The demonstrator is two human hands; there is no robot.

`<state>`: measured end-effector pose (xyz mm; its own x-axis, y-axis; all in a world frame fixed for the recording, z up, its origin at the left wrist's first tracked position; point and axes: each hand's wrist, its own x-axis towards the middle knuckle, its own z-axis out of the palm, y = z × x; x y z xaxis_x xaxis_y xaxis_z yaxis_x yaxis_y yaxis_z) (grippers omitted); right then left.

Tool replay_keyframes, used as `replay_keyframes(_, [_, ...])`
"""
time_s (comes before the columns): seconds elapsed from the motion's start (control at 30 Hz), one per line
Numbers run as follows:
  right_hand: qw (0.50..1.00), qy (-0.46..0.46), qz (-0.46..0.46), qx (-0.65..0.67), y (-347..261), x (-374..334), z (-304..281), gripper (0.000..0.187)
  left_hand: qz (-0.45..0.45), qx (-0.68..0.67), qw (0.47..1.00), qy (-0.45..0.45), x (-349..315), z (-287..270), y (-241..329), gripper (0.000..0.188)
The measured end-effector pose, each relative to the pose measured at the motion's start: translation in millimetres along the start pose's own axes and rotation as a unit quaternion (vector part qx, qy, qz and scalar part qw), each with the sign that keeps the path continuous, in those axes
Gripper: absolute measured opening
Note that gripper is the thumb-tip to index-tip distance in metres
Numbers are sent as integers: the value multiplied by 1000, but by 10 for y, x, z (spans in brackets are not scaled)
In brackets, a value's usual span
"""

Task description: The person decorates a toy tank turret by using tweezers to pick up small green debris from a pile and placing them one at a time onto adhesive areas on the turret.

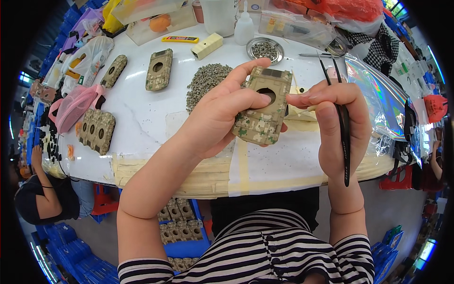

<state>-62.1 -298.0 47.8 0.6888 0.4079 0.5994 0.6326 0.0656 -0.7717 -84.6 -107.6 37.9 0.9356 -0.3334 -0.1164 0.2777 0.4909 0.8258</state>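
My left hand (215, 116) grips a camouflage-patterned toy tank hull (261, 127), tilted above the table. Its thumb lies over the edge of the hull's round hole. Closed around a pair of black tweezers (346, 137) is my right hand (362, 111), with the tips pointing up and away. My right fingertips are at the hull's right edge; a small pale bit shows by the thumb, too small to name. Left of my hands a heap of small grey parts (206, 84) lies on the table. Behind the hull, more such parts fill a round metal dish (265, 49).
Camouflage hulls (159, 70) stand at the left, near a pink mesh pouch (78, 106). Toward the back are a yellow cutter knife (180, 39), a cream block (207, 46) and a white squeeze bottle (244, 29). Shiny film (378, 97) covers the right side. Below, a blue crate (201, 246) holds several hulls.
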Motion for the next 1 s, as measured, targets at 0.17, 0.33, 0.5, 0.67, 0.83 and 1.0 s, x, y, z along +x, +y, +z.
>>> replay_keyframes(0.17, [999,1,35,-23,-26,-6,35,19,1,2,1000,1,9,-2,-24,58])
replay_keyframes(0.33, [1000,-9,4,-17,12,-3,21,6,-8,-3,1000,-1,-4,-3,-9,58])
replay_keyframes(0.5, [1000,-12,-4,-28,31,-8,21,6,-4,1,1000,0,0,2,-11,58])
replay_keyframes(0.67, [999,-16,-11,-44,35,-9,13,5,2,0,1000,-2,9,-6,-24,59])
replay_keyframes(0.83, [999,20,15,19,30,-20,32,7,5,4,1000,2,1,3,-16,59])
replay_keyframes(1.0, [986,154,47,46,16,-42,-84,12,9,32,999,5,15,-7,0,60])
